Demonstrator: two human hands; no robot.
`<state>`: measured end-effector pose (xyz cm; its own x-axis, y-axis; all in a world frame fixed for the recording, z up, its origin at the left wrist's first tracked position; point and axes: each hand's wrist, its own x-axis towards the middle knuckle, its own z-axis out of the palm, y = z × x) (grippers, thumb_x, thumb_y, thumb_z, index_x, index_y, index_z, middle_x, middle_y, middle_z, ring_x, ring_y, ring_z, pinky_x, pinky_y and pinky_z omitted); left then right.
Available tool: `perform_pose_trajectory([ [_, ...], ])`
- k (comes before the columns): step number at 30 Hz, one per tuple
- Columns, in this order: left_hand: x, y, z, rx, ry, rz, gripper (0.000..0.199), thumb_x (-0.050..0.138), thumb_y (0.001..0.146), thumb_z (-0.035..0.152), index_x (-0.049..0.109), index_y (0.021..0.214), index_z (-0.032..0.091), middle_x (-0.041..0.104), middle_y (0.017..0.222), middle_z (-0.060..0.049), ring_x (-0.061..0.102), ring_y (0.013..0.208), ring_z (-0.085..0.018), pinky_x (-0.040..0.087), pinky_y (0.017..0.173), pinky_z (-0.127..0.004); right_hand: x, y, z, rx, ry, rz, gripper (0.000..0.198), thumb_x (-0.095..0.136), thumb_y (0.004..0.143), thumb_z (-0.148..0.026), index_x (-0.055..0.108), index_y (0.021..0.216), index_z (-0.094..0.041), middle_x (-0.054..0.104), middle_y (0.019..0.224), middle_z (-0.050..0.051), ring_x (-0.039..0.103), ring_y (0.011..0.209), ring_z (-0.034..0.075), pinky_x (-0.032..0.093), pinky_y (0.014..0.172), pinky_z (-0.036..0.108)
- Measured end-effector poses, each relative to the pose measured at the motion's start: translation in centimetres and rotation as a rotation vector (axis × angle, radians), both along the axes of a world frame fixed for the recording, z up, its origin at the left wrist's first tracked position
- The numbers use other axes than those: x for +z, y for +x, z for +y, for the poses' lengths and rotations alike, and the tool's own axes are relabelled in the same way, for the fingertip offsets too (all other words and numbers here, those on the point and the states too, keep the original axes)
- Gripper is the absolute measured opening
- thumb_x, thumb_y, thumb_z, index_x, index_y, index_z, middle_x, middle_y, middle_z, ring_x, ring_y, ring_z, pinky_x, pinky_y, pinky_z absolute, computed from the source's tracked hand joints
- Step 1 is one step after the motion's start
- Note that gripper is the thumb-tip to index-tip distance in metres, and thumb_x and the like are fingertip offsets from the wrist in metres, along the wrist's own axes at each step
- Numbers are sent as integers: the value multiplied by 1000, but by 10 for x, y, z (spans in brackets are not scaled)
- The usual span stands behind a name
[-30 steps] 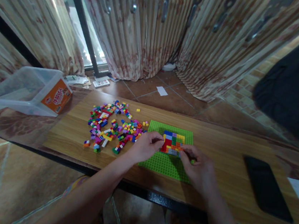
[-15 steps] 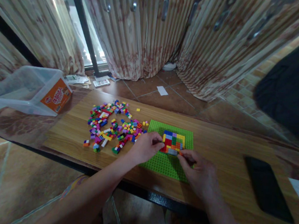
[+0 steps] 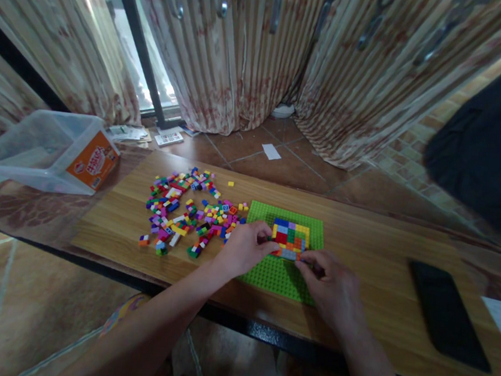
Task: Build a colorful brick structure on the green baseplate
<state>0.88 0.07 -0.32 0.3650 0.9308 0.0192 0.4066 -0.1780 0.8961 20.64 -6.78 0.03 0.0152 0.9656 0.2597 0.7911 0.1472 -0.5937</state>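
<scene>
1. Brick patch (image 3: 290, 239): small, light, rigid studs, judged prone to popping loose; best gripped by the edges.
2. Multicoloured rectangle, seated mid green baseplate (image 3: 279, 276) on the counter (image 3: 382, 257).
3. Left hand (image 3: 243, 249): fingers pinched at patch's left edge.
4. Right hand (image 3: 334, 288): fingers narrow at near edge; contents not discernible.
5. Loose bricks (image 3: 184, 213) heaped left.

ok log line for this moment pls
left hand on brick patch edge | right hand at patch near edge | green baseplate | loose bricks left
</scene>
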Motion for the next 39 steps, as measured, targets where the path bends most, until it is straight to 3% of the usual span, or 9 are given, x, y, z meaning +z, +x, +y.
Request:
perform_pose_trajectory([
  [6, 6, -1, 1, -10, 61, 31, 14, 50, 88, 15, 63, 85, 17, 64, 73, 0, 57, 67, -13, 41, 61, -23, 1, 1, -1, 19, -15, 39, 16, 60, 87, -37, 69, 85, -23, 68, 82, 2, 62, 69, 17, 48, 64, 30],
  [13, 5, 1, 2, 43, 68, 108, 14, 51, 88, 16, 61, 97, 17, 65, 73, 0, 58, 63, -14, 42, 62, -25, 3, 4, -1, -5, -14, 82, 19, 60, 88, -40, 70, 86, -24, 70, 81, 2, 64, 68, 17, 49, 65, 30],
  [18, 6, 0, 3, 2, 93, 148, 16, 53, 86, 16, 59, 101, 18, 65, 71, 1, 56, 59, -13, 39, 59, -25, 5, 4, 0, -4, -14, 102, 20, 58, 90, -39, 71, 85, -23, 71, 84, 3, 65, 71, 17, 49, 67, 30],
  [25, 9, -4, 0, -51, 59, 120, 20, 53, 82, 11, 59, 100, 18, 62, 67, 3, 56, 59, -13, 39, 58, -24, 7, 9, 3, -59, -4, 122, 21, 58, 88, -39, 71, 85, -23, 72, 84, 3, 66, 74, 18, 50, 69, 31],
  [31, 4, -2, 2, -43, 10, 28, 5, 56, 84, 14, 58, 86, 17, 67, 75, 0, 61, 69, -14, 44, 63, -23, 7, 19, 7, -259, -5, 189, 25, 61, 83, -42, 72, 83, -20, 72, 77, 4, 66, 68, 19, 51, 63, 30],
  [39, 14, -8, 2, -81, 21, 63, 9, 58, 82, 15, 66, 82, 17, 67, 75, 1, 54, 63, -11, 40, 59, -22, 5, 17, 9, -263, -18, 217, 27, 60, 82, -44, 73, 83, -20, 73, 78, 5, 67, 69, 19, 52, 64, 31],
])
